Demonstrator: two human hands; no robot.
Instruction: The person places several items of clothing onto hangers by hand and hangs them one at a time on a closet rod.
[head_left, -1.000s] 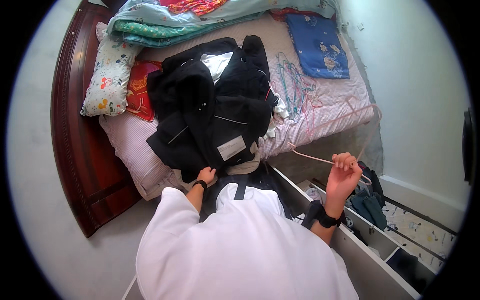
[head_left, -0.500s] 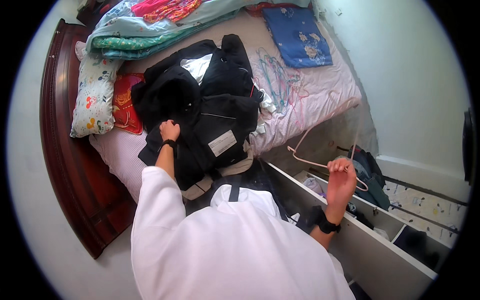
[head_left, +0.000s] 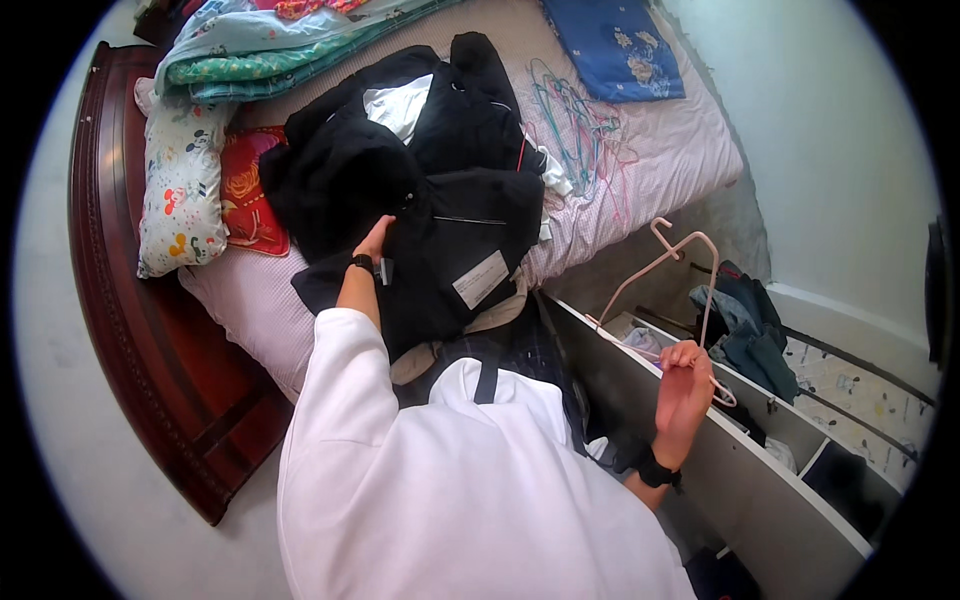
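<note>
A black hooded jacket (head_left: 480, 205) lies spread on the bed, with a white rectangular label on its lower part and white fabric showing near its top. My left hand (head_left: 375, 240) is at the jacket's front below the hood, its thumb side up and its fingers closed on the cloth, partly hidden by it. In my right hand (head_left: 684, 374), raised over the open drawer, is a pale pink clothes hanger (head_left: 713, 270), gripped by its lower bar with the hook pointing up and away.
Several tangled hangers (head_left: 575, 125) lie on the bed right of the jacket, below a blue floral cloth (head_left: 625, 55). Pillows (head_left: 185, 190) and a dark wooden headboard (head_left: 150, 300) are at the left. The white drawer (head_left: 715, 445) juts out at my right, with dark clothes (head_left: 745, 330) beyond.
My left hand has shifted right and slightly up across the jacket. The hanger has turned in my right hand, so its hook and frame now show more plainly. The view has moved slightly.
</note>
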